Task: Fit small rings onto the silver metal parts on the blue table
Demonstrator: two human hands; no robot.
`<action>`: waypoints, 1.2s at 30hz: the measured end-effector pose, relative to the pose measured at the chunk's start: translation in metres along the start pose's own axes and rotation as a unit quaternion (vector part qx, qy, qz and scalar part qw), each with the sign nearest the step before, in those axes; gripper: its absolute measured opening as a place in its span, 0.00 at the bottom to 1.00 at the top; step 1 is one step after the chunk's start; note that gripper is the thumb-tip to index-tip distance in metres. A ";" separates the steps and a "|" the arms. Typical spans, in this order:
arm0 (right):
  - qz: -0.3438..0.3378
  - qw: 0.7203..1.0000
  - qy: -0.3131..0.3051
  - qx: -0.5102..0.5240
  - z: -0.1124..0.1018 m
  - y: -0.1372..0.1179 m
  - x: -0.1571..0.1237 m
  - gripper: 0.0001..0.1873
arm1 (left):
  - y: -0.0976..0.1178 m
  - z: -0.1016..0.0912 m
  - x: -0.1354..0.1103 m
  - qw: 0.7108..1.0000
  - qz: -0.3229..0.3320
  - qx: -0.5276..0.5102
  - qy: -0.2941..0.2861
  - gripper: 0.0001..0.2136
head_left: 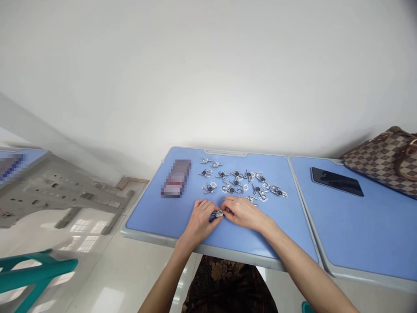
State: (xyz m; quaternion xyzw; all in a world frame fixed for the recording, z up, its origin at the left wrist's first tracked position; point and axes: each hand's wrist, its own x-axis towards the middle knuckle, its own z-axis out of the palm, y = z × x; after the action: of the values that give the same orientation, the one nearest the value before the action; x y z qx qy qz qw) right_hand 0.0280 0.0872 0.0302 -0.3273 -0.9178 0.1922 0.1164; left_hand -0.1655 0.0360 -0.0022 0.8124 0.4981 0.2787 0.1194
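My left hand [202, 221] is closed round a small silver metal piece [219, 213] low over the blue desk top. My right hand [243, 212] meets it from the other side, its thumb and fingers pinched together at the piece's right end. The fingers hide part of the piece, and its exact kind does not show. Beyond my hands lie several similar small metal pieces [232, 190] with black round centres and thin prongs. Two plain silver ones [215, 164] rest farther back, and another [252, 200] sits just past my right hand.
A blurred-out dark reddish item [176, 178] lies on the desk's left side [146, 217]. On the adjoining desk [365, 234] are a black phone [337, 181] and a checkered bag [386, 158]. A wall stands behind; a green stool [35, 271] is at lower left.
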 end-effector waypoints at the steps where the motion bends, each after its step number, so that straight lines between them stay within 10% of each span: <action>1: 0.001 1.000 0.001 0.008 -0.001 0.001 0.000 0.04 | 0.000 0.000 0.000 1.000 0.000 0.000 -0.001 0.04; 17: 0.022 0.996 0.056 0.065 -0.008 0.002 0.004 0.05 | 0.003 -0.003 0.001 1.000 -0.021 0.011 -0.001 0.03; 28: 0.020 0.987 0.031 -0.158 0.012 0.004 0.034 0.13 | 0.003 -0.003 0.000 1.000 -0.015 0.012 0.007 0.06; 36: 0.029 0.991 0.068 -0.114 0.004 0.009 0.028 0.13 | 0.004 -0.002 -0.001 1.000 -0.018 0.019 0.015 0.07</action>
State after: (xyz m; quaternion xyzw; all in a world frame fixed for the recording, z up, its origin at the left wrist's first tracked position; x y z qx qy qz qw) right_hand 0.0100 0.1108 0.0251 -0.3772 -0.9138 0.0664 0.1351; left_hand -0.1642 0.0334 0.0013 0.8013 0.5195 0.2786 0.1016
